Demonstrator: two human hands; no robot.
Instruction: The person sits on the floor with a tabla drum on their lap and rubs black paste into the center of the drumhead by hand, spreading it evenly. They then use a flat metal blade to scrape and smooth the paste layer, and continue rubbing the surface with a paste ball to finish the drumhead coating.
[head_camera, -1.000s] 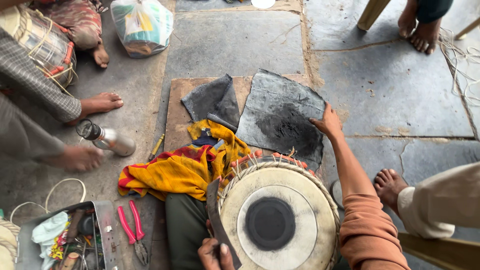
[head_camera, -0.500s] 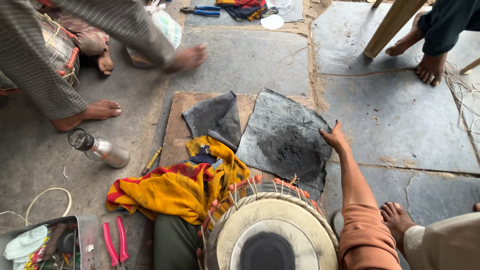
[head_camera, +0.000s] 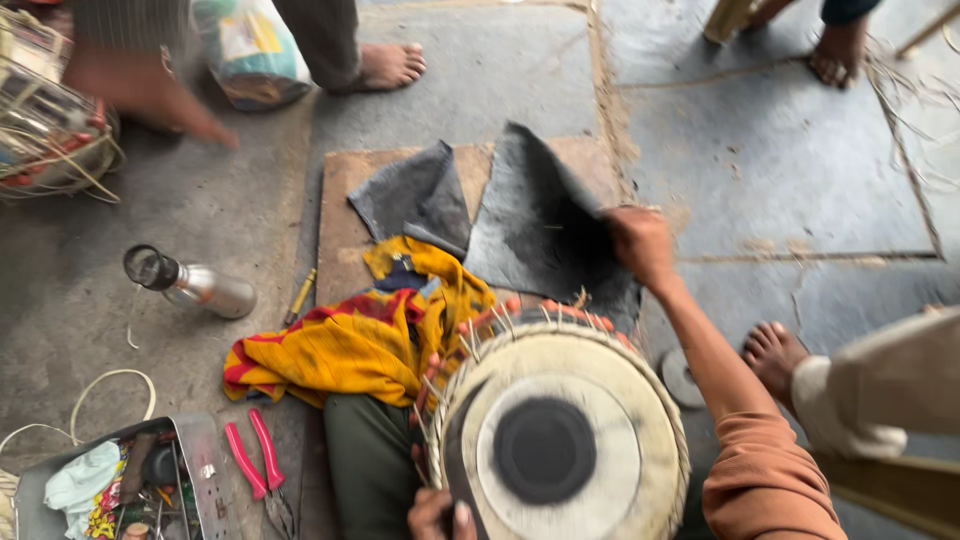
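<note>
While my right hand pinches the near edge of the large dark hide sheet, fingers closed on it, corner lifted off the wooden board, my left hand sits at the near rim of the drum; fingers curl against the rim, but whether they actually grip it I cannot tell. Drum rests on my lap just below my right wrist, head up, pale skin with black centre patch in place, lacing and orange pegs visible around the rim. Smaller dark hide piece lies left of my right hand, just beside the big sheet. Yellow-red cloth is bunched between the drum and the board. Further left: metal bottle on its side, pink-handled pliers, open tool tin. Judgement: drum head looks fitted and laced; the hide sheet is uncut and not yet on the drum, so the sheet work looks barely started.
</note>
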